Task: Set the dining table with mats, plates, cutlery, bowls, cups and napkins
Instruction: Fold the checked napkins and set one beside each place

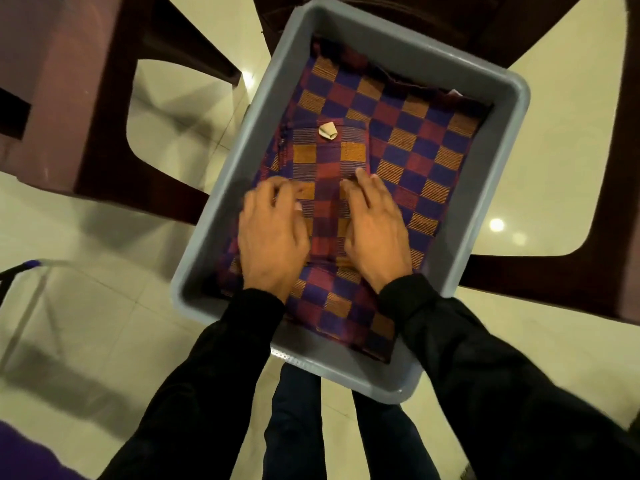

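A grey plastic tub (460,60) sits on a dark chair below me. It holds a stack of checked mats (412,143) in purple, red and orange. A smaller folded piece of the same checked cloth (325,164) lies on top, with a small cream paper tag (327,130) at its far edge. My left hand (273,237) lies on the left side of this folded piece, fingers bent down onto it. On the right side rests my right hand (375,230), fingers stretched over the cloth's edge. Whether either hand grips the cloth cannot be told.
Dark brown plastic chairs (104,98) stand left and right of the tub on a glossy cream tiled floor (104,306). A metal frame with a purple tip (31,265) shows at the left edge. My legs are below the tub.
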